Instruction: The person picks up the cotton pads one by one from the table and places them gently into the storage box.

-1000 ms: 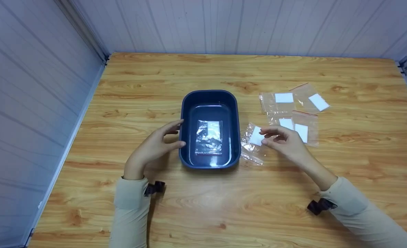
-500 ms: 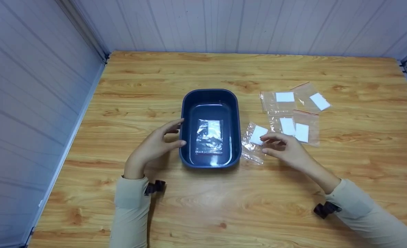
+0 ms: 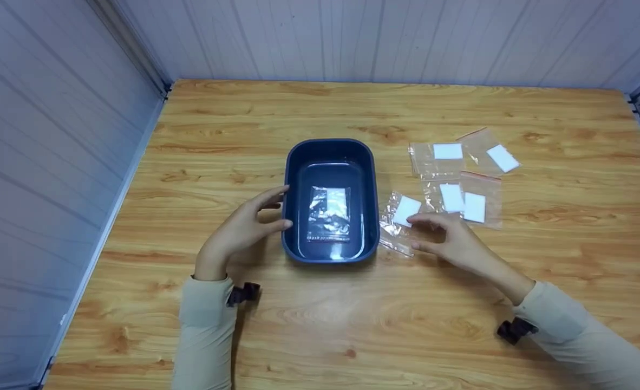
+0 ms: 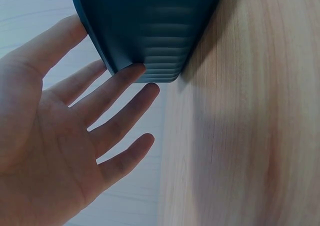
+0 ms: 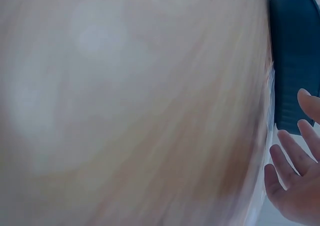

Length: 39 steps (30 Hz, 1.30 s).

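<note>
My left hand [image 3: 241, 230] rests its fingertips and thumb against the left side of a dark blue plastic tub [image 3: 375, 216]. In the left wrist view the fingers [image 4: 125, 116] are spread beside the tub's ribbed wall. One clear zip bag [image 3: 320, 222] with a white card in it lies on the tub's floor. My right hand [image 3: 450, 238] hovers at the right edge of another zip bag [image 3: 398, 230], which lies beside the tub with a white card [image 3: 406, 210] inside. Thumb and index finger stand apart there; whether they touch the bag I cannot tell.
Several more clear zip bags with white cards, such as the far right bag [image 3: 480, 154] and the near right bag [image 3: 490, 203], lie overlapping on the wood-grain table [image 3: 320, 325]. Pale panel walls [image 3: 347, 40] stand behind and to the left.
My right hand has shifted slightly right and toward me, off the white card's edge, and its thumb and index finger have parted further. My left hand and the tub stay put.
</note>
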Available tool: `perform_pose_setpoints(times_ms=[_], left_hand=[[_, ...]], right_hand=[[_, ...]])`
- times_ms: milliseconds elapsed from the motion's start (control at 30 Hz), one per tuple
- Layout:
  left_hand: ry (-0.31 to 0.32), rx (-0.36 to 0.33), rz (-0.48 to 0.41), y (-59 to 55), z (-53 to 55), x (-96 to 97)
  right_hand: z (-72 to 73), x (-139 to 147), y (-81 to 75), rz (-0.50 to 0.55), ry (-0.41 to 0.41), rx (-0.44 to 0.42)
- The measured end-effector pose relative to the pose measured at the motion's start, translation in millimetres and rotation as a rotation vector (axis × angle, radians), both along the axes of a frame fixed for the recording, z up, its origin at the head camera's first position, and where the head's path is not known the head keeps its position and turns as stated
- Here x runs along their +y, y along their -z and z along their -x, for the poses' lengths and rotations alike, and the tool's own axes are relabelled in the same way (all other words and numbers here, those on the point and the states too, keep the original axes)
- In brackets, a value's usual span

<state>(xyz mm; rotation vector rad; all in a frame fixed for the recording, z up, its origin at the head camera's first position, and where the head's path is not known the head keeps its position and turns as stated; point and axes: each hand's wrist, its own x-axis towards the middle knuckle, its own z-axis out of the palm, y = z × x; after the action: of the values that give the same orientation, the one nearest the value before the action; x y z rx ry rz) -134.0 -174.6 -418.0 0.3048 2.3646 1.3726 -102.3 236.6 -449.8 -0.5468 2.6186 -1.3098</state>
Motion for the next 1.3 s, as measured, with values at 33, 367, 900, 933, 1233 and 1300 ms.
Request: perform_pose_setpoints(times_ms=[33,367,900,933,1233,1300], left_hand=[[0.001,-0.002,0.002,-0.2,0.1,0.1],[0.0,-0.004,0.014,0.4,-1.2,-0.3],[0.018,0.019,-0.021,0.7,-0.2,-1.4],[0.021,0.023,-0.026,0.6,-0.1,-1.5],[0.013,0.019,-0.023,-0.2,-0.5,-1.1],[0.011,0.016,-0.021,-0.6,-0.7,-1.2]], right_hand=[[0.3,0,0.6,-0.005,-0.004,-0.005],[2.8,2,4.9,-0.04,-0.05,-0.013],[9.5,-6,7.9,-0.153,-0.073,0.104],[10.0,-6,8.2,-0.155,-0.069,0.111],[14.2,-8,8.7,-0.141,-0.046,0.125],[15.4,-8,8.0,-0.151,-0.045,0.123]])
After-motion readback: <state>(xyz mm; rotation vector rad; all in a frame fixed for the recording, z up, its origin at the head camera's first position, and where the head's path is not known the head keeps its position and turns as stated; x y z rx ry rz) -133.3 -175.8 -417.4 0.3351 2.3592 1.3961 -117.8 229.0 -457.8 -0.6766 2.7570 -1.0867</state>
